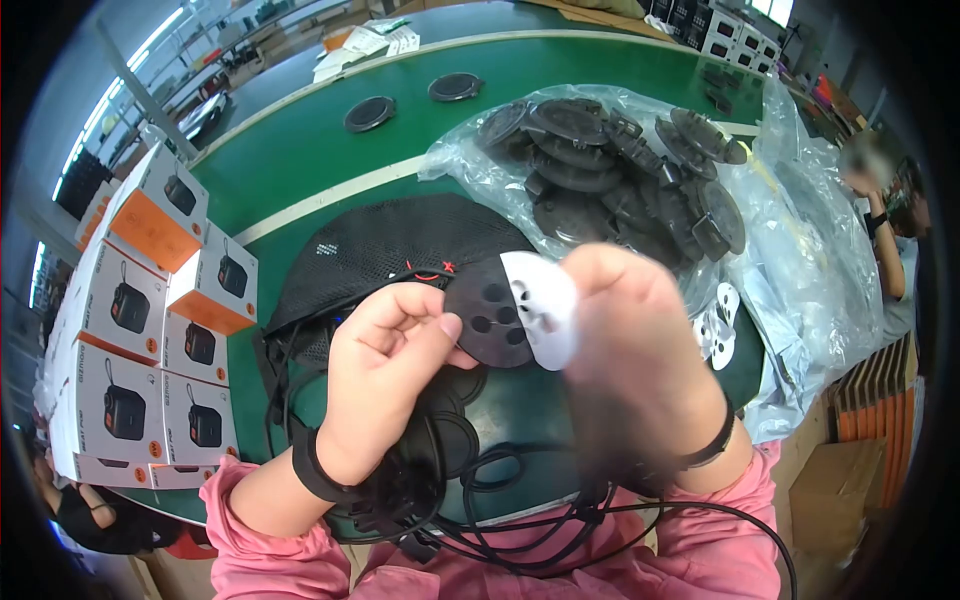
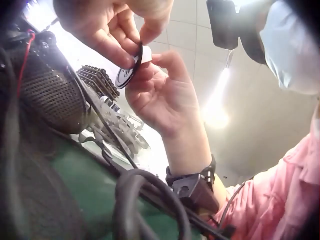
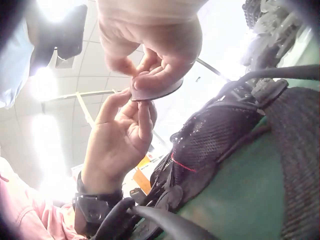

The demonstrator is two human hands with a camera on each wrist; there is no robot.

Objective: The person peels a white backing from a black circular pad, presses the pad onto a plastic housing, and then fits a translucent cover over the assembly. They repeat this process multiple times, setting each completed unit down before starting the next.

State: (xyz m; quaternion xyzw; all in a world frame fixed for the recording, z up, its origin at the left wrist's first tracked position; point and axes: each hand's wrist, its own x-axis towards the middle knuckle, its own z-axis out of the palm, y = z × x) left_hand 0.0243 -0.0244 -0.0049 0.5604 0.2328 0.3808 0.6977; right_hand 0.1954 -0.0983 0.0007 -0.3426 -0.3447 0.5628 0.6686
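Observation:
In front of my chest, my left hand (image 1: 385,355) pinches a thin black disc (image 1: 488,345) with several round holes, thumb on its near face. A white backing paper (image 1: 548,338) with holes covers the disc's right part. My right hand (image 1: 640,310), blurred in the head view, pinches this white paper at its right edge. In the left wrist view both hands meet at the thin disc (image 2: 125,77), seen nearly edge-on. From the right wrist, the paper's pale curved edge (image 3: 157,92) shows under the right fingers.
A black mesh bag (image 1: 400,240) lies just beyond the hands. Black round parts (image 1: 620,170) are heaped on clear plastic at the right. White perforated papers (image 1: 722,325) lie near the right hand. Printed boxes (image 1: 120,310) are stacked left. Black cables (image 1: 500,530) run across my lap.

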